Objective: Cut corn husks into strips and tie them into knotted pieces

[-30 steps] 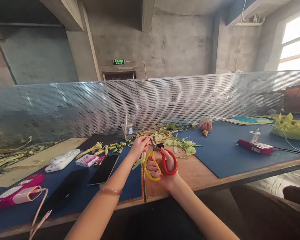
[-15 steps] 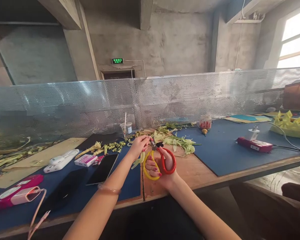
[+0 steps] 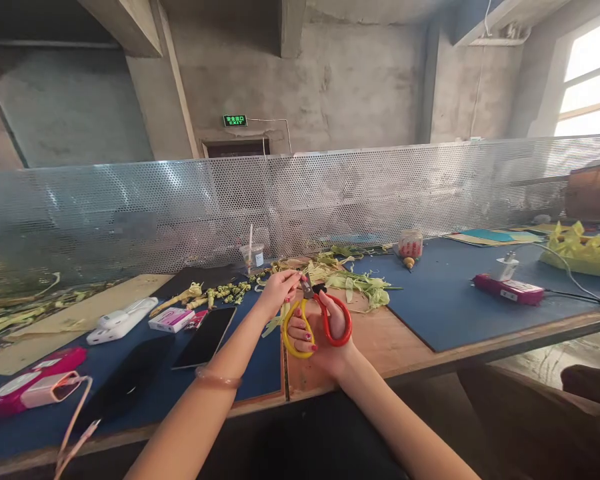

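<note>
My right hand (image 3: 330,340) has its thumb and fingers through the loops of a pair of scissors (image 3: 350,325), one loop red and one yellow. The blades are short and dark, point away from me and stand slightly apart. Right beside the blades, my left hand (image 3: 279,293) is closed in a pinch; whatever lies between its fingertips is too small to make out. A pale green husk strip (image 3: 273,325) shows just below the left hand; I cannot tell whether it is held. Behind both hands lies a heap of pale green husks (image 3: 363,287) on a brown board.
Twisted green braided pieces (image 3: 233,293), a plastic cup with a straw (image 3: 253,257), a pink-white box (image 3: 171,320) and a black phone (image 3: 205,338) lie left. To the right are a jar (image 3: 411,245), a magenta power strip (image 3: 507,289) and yellow folded material (image 3: 585,252). Perforated metal screen (image 3: 355,193) behind.
The scissors' handles have spread wider, the yellow loop shifting left with the fingers in it. My left hand stays in nearly the same place by the blades.
</note>
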Tool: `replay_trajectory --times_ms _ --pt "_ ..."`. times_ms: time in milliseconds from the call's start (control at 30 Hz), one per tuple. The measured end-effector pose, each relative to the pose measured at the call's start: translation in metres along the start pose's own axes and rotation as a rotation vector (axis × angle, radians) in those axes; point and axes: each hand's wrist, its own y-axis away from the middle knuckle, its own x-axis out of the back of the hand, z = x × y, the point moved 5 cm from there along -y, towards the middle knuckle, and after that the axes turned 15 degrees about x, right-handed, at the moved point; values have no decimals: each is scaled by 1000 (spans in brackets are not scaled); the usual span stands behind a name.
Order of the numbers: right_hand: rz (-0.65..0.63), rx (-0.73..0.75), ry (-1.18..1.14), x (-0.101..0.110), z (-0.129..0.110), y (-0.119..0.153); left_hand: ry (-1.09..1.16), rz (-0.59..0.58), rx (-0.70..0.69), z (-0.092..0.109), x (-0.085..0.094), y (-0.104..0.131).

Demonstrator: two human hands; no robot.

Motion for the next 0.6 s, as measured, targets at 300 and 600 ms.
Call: replay_trajectory --times_ms 300,600 --pt "32 3 -46 3 -2 -1 -12 12 -9 -1 0 -2" --pt "44 -1 -56 0 -1 0 -22 32 -9 -2 0 -2"
